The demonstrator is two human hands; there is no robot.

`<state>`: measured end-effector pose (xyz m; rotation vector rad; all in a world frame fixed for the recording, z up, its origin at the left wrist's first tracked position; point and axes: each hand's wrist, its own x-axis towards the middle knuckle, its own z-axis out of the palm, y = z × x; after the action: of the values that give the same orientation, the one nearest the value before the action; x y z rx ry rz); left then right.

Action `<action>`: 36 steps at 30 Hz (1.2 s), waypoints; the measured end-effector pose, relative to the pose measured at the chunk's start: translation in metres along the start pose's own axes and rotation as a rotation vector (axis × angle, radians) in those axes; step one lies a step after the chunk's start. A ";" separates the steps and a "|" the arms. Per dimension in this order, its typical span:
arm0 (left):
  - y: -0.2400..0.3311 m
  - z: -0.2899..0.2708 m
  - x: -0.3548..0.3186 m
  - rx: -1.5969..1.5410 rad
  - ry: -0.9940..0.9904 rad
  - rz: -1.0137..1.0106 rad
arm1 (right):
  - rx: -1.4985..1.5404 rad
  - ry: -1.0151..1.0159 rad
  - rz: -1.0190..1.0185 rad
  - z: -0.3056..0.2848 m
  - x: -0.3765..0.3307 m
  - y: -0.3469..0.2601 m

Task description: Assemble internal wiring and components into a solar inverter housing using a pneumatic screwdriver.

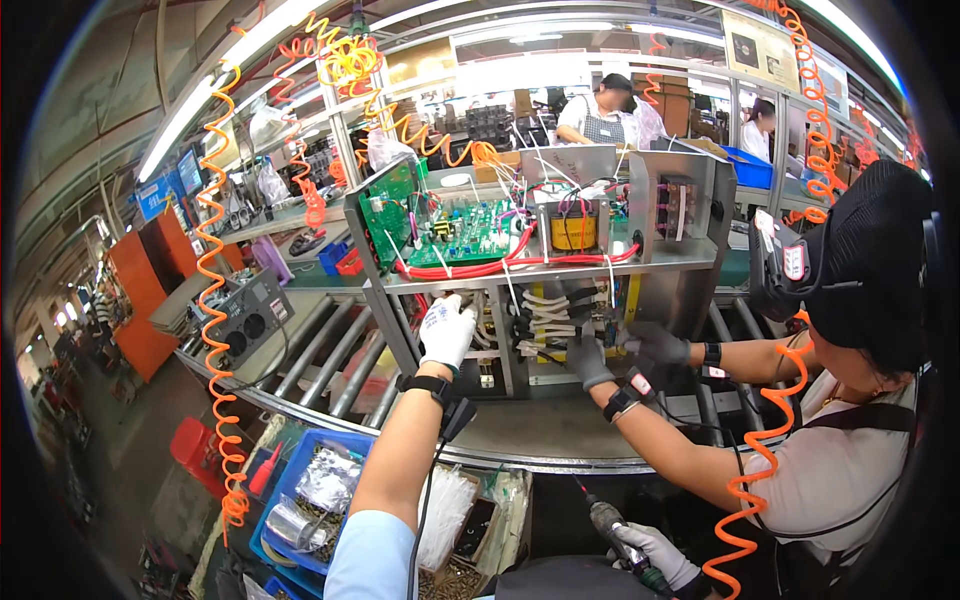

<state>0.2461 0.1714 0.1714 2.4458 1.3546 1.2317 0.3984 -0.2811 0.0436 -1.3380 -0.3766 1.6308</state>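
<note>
My left hand [448, 333], in a white glove, reaches into the lower left bay of a metal machine chassis [545, 273]. Its fingers are closed at the parts there, and whatever they pinch is hidden. Low at the right, my right hand [664, 556], also gloved, is wrapped round a power screwdriver [618, 532] whose tip points up and left. On top of the chassis sit a green circuit board [465, 232], a yellow-wound transformer [574, 232] and red cables [470, 270]. A co-worker's grey-gloved hands [590, 362] work at the pale wire bundles [556, 312] in the lower middle bay.
The co-worker [850, 300] leans in close on the right. Orange coiled hoses [765, 470] hang at both sides. Below my left arm are a blue bin [300, 520] of screws and bags and a bundle of white ties [445, 525]. Rollers [325, 350] flank the chassis.
</note>
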 end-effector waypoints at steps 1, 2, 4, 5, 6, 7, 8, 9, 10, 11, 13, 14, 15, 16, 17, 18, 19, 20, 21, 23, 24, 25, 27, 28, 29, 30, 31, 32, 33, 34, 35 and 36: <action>-0.001 0.000 0.002 0.012 -0.045 -0.024 | -0.011 0.004 0.000 0.003 0.000 -0.001; -0.002 0.000 0.003 0.043 -0.057 -0.008 | -0.025 0.009 0.006 0.005 -0.001 -0.002; -0.002 0.003 0.006 0.081 -0.102 0.002 | -0.067 0.022 -0.005 0.007 -0.003 -0.005; -0.002 0.004 0.007 0.125 -0.069 0.054 | -0.088 0.026 -0.017 0.008 -0.003 -0.006; 0.000 0.006 0.005 0.148 -0.002 0.105 | -0.107 0.029 -0.023 0.009 -0.004 -0.006; 0.001 0.007 0.002 0.172 0.055 0.137 | -0.110 0.040 -0.028 0.010 -0.004 -0.006; 0.004 0.009 0.001 0.137 0.145 0.200 | -0.109 0.050 -0.034 0.010 -0.005 -0.007; 0.006 0.010 -0.003 0.205 0.165 0.251 | -0.103 0.062 -0.045 0.011 -0.005 -0.006; 0.007 0.012 -0.005 0.247 0.097 0.275 | -0.093 0.055 -0.037 0.012 -0.005 -0.007; 0.007 0.013 -0.009 0.286 0.041 0.309 | -0.100 0.059 -0.037 0.013 -0.005 -0.006; 0.005 0.016 -0.011 0.299 0.003 0.342 | -0.115 0.049 -0.065 0.014 -0.004 -0.006; 0.003 0.017 -0.010 0.305 0.012 0.362 | -0.107 0.063 -0.052 0.015 -0.003 -0.005; 0.001 0.018 -0.008 0.300 -0.003 0.377 | -0.094 0.061 -0.034 0.016 -0.003 -0.005; -0.001 0.019 -0.006 0.292 0.001 0.396 | -0.075 0.064 -0.035 0.016 -0.002 -0.004; -0.003 0.020 -0.003 0.271 0.032 0.436 | -0.048 0.056 -0.054 0.016 -0.002 -0.003; -0.004 0.020 0.000 0.250 0.003 0.433 | -0.051 0.066 -0.043 0.015 -0.001 -0.001; -0.004 0.018 0.003 0.238 -0.054 0.401 | -0.045 0.062 -0.047 0.014 -0.001 0.001; -0.004 0.015 0.004 0.237 -0.103 0.373 | -0.025 0.023 -0.098 0.013 0.000 0.002; -0.001 0.010 0.005 0.217 -0.135 0.370 | -0.075 0.054 -0.054 0.010 0.001 0.004; 0.007 -0.003 -0.002 0.168 -0.169 0.367 | -0.097 0.062 -0.101 0.006 0.004 0.008; 0.014 -0.012 -0.010 0.141 -0.201 0.354 | -0.045 0.086 -0.088 0.005 0.006 0.010; 0.021 -0.022 -0.021 0.128 -0.245 0.318 | -0.047 0.056 -0.069 0.001 0.008 0.008; 0.037 -0.045 -0.047 0.022 -0.437 0.247 | 0.032 0.017 -0.081 -0.003 0.011 0.008; 0.044 -0.058 -0.061 -0.071 -0.572 0.195 | 0.017 0.007 -0.060 -0.005 0.011 0.006; 0.049 -0.073 -0.075 -0.145 -0.720 0.112 | 0.003 -0.008 -0.031 -0.007 0.011 0.003; 0.054 -0.087 -0.087 -0.077 -0.740 0.163 | 0.011 -0.025 -0.035 -0.008 0.010 0.001; 0.055 -0.103 -0.100 -0.118 -0.788 0.040 | 0.016 -0.025 -0.004 -0.009 0.008 -0.002; 0.055 -0.117 -0.106 -0.097 -0.827 -0.058 | 0.019 -0.027 0.033 -0.009 0.005 -0.004; 0.056 -0.127 -0.110 -0.077 -0.871 -0.160 | 0.026 -0.031 0.066 -0.009 0.002 -0.007; 0.059 -0.132 -0.111 -0.033 -0.835 -0.001 | -0.011 -0.049 0.050 -0.005 0.001 -0.009; 0.066 -0.126 -0.111 -0.012 -0.717 0.295 | -0.017 -0.049 0.056 -0.003 -0.002 -0.011; 0.076 -0.111 -0.109 0.012 -0.718 0.356 | 0.012 -0.042 0.090 0.000 -0.003 -0.012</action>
<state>0.1906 0.0126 0.2129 2.7882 0.7491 0.2808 0.4033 -0.2774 0.0538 -1.3298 -0.3351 1.7355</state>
